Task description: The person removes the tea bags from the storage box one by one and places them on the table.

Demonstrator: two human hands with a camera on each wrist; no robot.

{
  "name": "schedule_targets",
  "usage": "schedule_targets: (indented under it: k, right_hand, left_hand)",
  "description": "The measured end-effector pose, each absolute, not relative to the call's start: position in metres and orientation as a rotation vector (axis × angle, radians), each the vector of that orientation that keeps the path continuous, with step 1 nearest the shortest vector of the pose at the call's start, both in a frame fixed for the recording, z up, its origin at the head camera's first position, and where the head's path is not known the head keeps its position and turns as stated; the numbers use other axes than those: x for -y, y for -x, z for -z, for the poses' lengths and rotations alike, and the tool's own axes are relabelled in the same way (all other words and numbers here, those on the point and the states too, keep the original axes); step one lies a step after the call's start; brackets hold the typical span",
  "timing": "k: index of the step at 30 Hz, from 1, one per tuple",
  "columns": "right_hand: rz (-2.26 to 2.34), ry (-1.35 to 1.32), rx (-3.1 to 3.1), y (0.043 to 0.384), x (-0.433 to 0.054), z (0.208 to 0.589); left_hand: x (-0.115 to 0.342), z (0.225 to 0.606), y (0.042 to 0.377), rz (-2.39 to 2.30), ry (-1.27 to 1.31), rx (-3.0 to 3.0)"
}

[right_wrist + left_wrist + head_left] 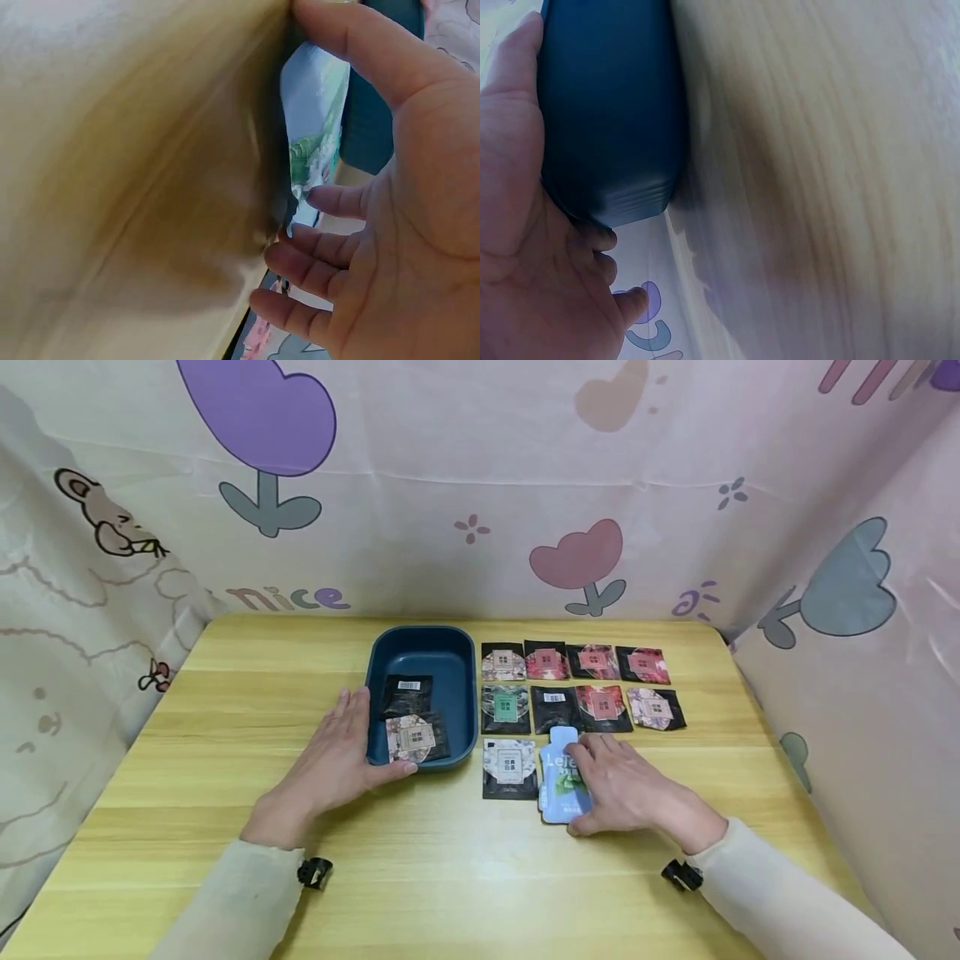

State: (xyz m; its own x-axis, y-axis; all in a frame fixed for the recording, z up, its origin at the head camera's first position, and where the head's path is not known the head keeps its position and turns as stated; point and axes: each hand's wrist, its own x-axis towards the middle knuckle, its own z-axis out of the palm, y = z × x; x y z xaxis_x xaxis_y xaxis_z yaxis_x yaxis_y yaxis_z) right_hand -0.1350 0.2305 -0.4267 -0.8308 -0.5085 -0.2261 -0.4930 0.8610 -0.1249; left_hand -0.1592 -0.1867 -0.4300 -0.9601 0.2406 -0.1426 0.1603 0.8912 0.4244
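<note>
A dark blue rectangular tray stands on the table with two black sachets inside, one barcode side up and one with a pale floral label. My left hand rests against its near-left corner, fingers along the left side and thumb at the near end. A light-blue packet with a narrow neck and printed green leaves lies right of a white-labelled black sachet. With extended, slightly bent fingers, my right hand touches the packet's right edge; its thumb is by the lower corner.
Right of the tray, flat sachets lie in two rows, including a red one at the back and a green-labelled one in front. A patterned curtain hangs behind the wooden table. Dark wrist devices sit on both sleeves.
</note>
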Motion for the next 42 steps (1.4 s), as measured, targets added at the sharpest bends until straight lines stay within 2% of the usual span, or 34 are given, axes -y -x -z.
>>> schedule_targets:
  k: [4, 8, 16, 22, 26, 42]
  right_hand:
    - [0.042, 0.789, -2.790, 0.137, -0.231, 0.421]
    - [0.045, 0.941, -2.874, 0.150, -0.216, 0.401]
    - [0.147, 1.188, -2.971, 0.199, -0.128, 0.367]
    - [0.029, 1.253, -2.742, 0.224, -0.053, 0.383]
    - [-0.094, 1.241, -2.604, 0.231, -0.023, 0.401]
    - [-0.234, 1.095, -2.578, 0.242, -0.008, 0.415]
  left_hand:
    - [0.186, 0.432, 0.160, -0.625, -0.317, -2.866]
    - [0.187, 0.432, 0.160, -0.611, -0.312, -2.873]
    - [0.188, 0.431, 0.160, -0.615, -0.314, -2.870]
    - [0.191, 0.431, 0.159, -0.597, -0.343, -2.883]
    - [0.190, 0.431, 0.158, -0.597, -0.359, -2.886]
    - [0.187, 0.431, 0.158, -0.603, -0.346, -2.876]
